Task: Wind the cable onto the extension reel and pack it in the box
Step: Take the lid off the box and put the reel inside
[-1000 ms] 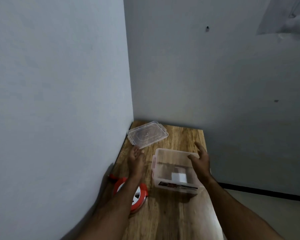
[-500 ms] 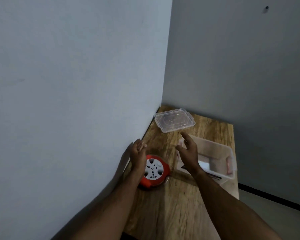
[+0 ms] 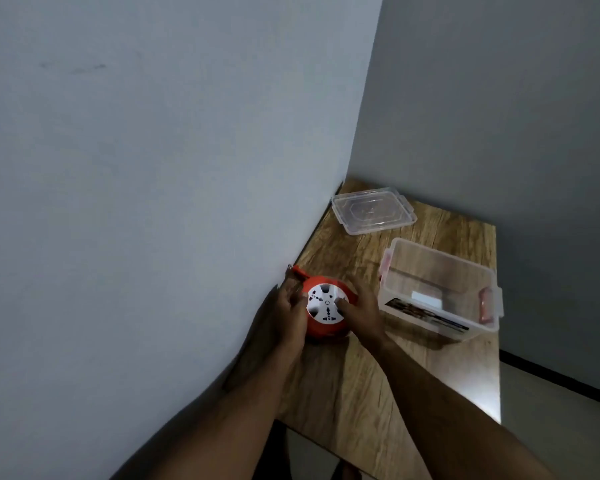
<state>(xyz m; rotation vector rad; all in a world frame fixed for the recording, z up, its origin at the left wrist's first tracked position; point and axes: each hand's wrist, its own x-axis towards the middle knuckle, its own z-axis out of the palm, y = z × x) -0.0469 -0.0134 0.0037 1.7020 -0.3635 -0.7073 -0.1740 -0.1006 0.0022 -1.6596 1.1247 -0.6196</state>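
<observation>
— Both hands: how is the extension reel [image 3: 326,313] held?
— Clasped between left hand [image 3: 288,311] and right hand [image 3: 359,311], on the table [image 3: 343,393], presumably for lifting.
— Box [image 3: 440,289]?
— Left open just beside; lid [image 3: 373,210] set apart.

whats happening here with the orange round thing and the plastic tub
A person has both hands on an orange extension reel that sits on a wooden table close to the wall. The left hand is on its left side and the right hand on its right, fingers over the white socket face. The clear box stands open just to the right, and its lid lies apart near the far corner. The reel is not yet in the box.
</observation>
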